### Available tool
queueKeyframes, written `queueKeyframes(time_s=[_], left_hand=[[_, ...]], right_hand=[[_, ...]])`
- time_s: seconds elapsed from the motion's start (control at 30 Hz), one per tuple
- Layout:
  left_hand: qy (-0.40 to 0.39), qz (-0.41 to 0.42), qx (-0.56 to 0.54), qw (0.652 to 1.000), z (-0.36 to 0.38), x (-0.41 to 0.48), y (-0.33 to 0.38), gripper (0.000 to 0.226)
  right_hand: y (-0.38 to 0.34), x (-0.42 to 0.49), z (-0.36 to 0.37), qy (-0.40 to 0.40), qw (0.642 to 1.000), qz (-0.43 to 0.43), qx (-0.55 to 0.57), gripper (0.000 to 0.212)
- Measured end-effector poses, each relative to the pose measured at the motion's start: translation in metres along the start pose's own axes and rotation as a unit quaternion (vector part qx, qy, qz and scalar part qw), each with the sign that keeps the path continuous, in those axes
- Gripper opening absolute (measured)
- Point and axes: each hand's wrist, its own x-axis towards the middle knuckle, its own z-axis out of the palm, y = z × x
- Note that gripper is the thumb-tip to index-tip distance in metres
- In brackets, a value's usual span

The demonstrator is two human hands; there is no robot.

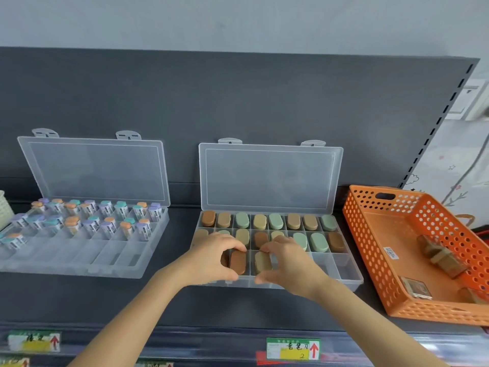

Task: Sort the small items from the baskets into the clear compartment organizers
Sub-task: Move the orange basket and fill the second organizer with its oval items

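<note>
Both hands were over the nearest row of the middle clear organizer (341, 266), which lay on the shelf with its lid (270, 178) propped open behind them. The left hand (211, 258) pinched a brown oval piece (237, 262) end to end, fingers curled over the far end and thumb at the near one. The right hand (288, 263) gripped a tan oval piece (262, 263) the same way. The 2 pieces sat in neighbouring compartments (close enough that the fingertips nearly met). Beyond the hands, 2 rows held more ovals in brown, tan and pale green.

Well to the left of the hands lay a second open organizer (79, 260), its far rows holding small capped containers (90, 221). To the right of the hands stood an orange perforated basket (370, 234) holding a few brownish packs (439, 255).
</note>
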Motion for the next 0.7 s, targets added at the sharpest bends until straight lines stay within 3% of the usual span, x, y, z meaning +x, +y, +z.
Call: queueKeyframes(time_s=[0.17,0.3,0.53,0.7], left_hand=[[0.006,-0.011,0.009,1.000,0.002,-0.003,0.000,0.060],[0.018,-0.026,-0.005,0.999,0.002,-0.007,0.004,0.066],[0.057,0.023,-0.028,0.998,0.001,0.003,0.034,0.062],[0.060,0.075,-0.035,0.995,0.007,0.023,0.072,0.065]], right_hand=[[0.002,0.000,0.002,-0.008,1.000,-0.009,-0.025,0.058],[0.004,-0.005,0.001,0.005,1.000,-0.016,0.011,0.067],[0.019,-0.027,-0.025,0.077,0.990,-0.018,0.115,0.060],[0.049,-0.050,-0.058,0.152,0.983,0.026,0.095,0.046]])
